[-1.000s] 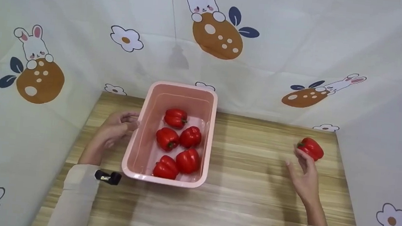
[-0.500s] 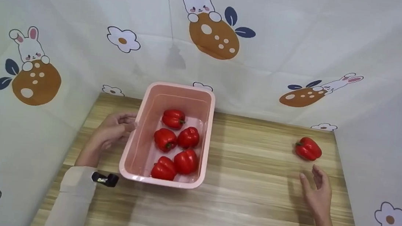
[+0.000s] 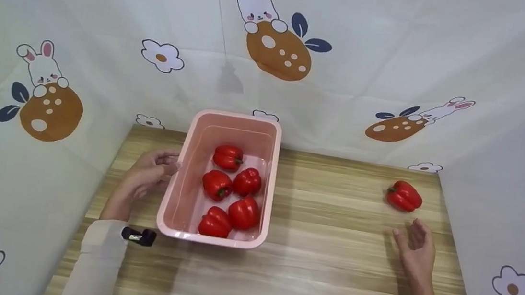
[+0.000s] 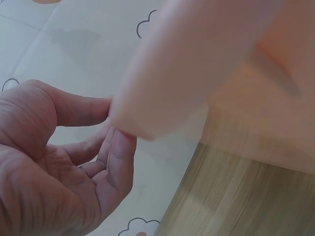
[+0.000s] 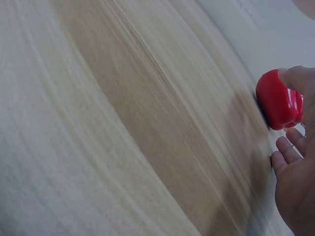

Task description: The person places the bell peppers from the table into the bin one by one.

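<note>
A pink plastic basin [image 3: 167, 206] stands on the left half of the table with several red bell peppers [image 3: 244, 213] lying in it. My left hand [image 3: 152, 170] pinches the basin's left rim; in the left wrist view the thumb is on one side of the rim [image 4: 162, 73] and curled fingers are on the other. Another red bell pepper [image 3: 404, 196] lies at the far right of the table, stem to the left. Just in front of it is my right hand [image 3: 416, 249], fingers loosely bent and holding nothing. The right wrist view shows that pepper [image 5: 278, 101] beyond the thumb and fingers.
The wood-grain table [image 3: 323, 221] is enclosed at the back and both sides by pale cloth [image 3: 364, 41] printed with rabbits and flowers. The basin's far end is close to the back cloth. Dark wrist cameras [image 3: 138, 236] sit on both sleeves.
My right hand has drawn back from the lone pepper toward the front right, leaving it lying on the table. The left hand stays at the basin's rim.
</note>
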The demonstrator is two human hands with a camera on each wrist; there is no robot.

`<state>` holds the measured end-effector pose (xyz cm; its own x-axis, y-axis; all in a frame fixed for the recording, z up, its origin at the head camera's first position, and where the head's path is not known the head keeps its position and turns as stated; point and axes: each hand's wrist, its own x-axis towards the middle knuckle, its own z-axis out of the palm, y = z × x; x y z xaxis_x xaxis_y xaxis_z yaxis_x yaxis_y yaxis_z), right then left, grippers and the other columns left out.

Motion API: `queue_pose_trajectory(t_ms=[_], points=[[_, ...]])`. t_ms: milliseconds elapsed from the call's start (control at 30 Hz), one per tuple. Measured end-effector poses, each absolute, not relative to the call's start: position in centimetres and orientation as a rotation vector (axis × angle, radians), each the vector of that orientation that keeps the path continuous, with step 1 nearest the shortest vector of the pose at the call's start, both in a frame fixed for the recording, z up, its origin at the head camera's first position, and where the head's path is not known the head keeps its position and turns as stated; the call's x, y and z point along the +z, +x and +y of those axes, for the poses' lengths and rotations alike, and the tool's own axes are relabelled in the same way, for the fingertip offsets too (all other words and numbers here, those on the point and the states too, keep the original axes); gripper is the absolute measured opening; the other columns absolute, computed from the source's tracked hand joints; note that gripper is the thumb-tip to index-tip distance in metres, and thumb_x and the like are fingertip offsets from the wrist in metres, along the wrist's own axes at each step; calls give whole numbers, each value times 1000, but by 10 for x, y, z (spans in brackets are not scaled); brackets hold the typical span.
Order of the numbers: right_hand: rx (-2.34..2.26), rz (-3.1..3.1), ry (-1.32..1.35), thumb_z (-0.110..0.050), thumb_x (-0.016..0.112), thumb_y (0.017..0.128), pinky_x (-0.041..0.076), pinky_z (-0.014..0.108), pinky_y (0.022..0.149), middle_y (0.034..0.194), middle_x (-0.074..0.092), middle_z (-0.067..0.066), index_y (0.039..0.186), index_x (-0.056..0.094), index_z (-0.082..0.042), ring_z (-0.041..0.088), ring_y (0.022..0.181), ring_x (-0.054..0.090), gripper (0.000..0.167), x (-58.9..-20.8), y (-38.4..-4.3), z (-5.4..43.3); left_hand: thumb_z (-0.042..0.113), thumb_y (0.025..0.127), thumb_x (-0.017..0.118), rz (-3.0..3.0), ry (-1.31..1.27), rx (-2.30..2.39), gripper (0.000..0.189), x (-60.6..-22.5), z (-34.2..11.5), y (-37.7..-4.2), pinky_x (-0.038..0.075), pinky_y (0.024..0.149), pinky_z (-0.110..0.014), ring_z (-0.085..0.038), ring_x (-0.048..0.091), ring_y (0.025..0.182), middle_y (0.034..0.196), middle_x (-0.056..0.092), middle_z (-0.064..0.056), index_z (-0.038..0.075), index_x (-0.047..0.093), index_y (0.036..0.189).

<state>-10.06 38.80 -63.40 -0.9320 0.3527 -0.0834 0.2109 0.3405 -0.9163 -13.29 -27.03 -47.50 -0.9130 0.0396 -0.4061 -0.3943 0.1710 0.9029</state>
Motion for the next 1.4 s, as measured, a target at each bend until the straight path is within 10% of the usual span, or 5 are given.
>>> queue_pose_trajectory(t_ms=[567,1400], points=[[1777,-2315,-511,-2,80,91,28,41,138,170,34,19,167,23,-7,37,159,34,95,-641,-151,396,2,102,58,2157,-348,1775,57,-476,-272,-133,70,80,-30,-10,69,88,113,62,-5,-7,42,155],[1730,-2425,-559,-19,86,89,33,45,135,173,28,11,170,18,-18,27,157,32,106,-626,-193,402,5,103,60,2149,-331,1775,56,-478,-270,-134,70,84,-30,-11,71,91,116,64,-6,-7,42,155]])
